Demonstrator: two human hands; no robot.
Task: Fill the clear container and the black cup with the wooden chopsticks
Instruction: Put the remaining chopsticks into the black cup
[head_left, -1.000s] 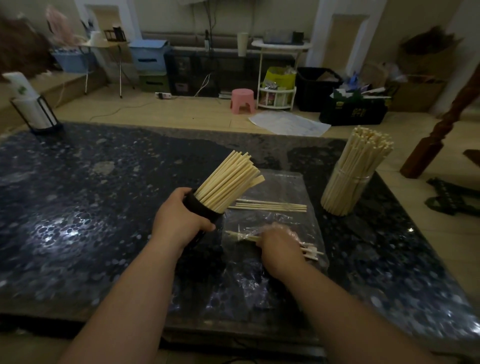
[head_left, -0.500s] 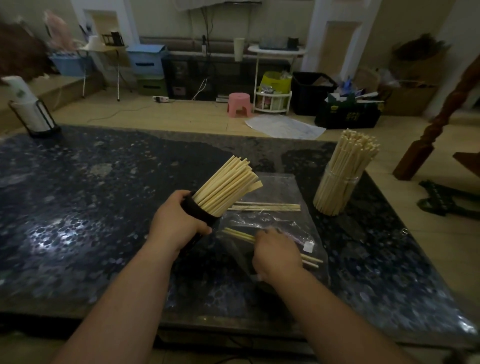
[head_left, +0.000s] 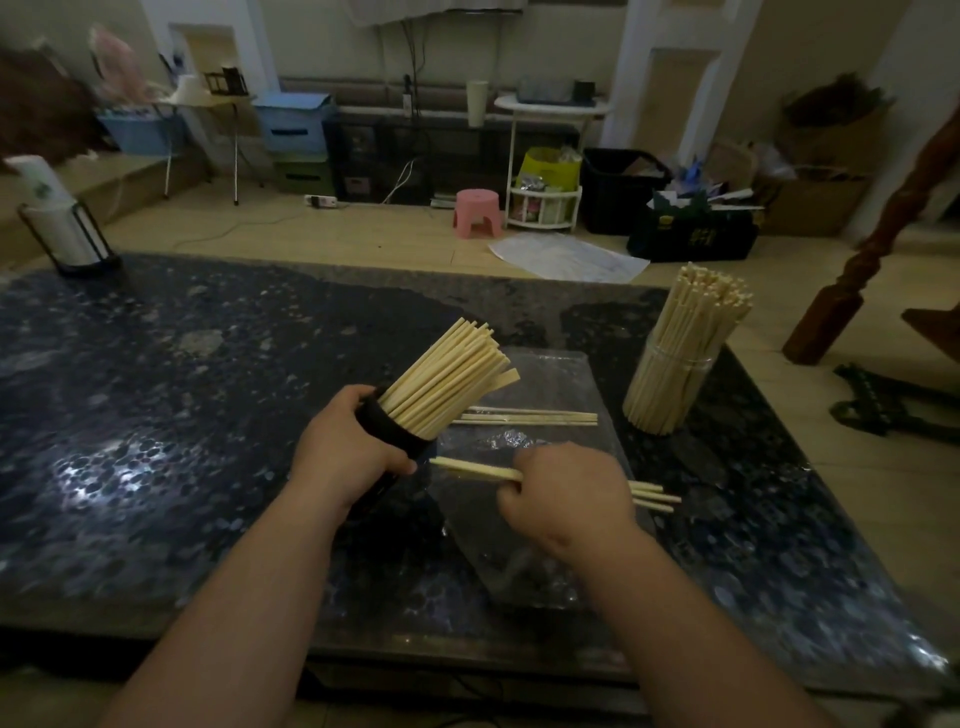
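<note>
Left hand (head_left: 348, 447) grips the tilted black cup (head_left: 395, 431), packed with wooden chopsticks (head_left: 447, 374), mid-table toward the near edge. Right hand (head_left: 566, 493) clutches a few chopsticks (head_left: 478, 470) over the plastic bag (head_left: 545, 374). Clear container (head_left: 670, 384) stands full by the right edge. A wide stretch of table (head_left: 182, 415) runs left of the cup to the roll holder (head_left: 62, 228) at the far left corner.
</note>
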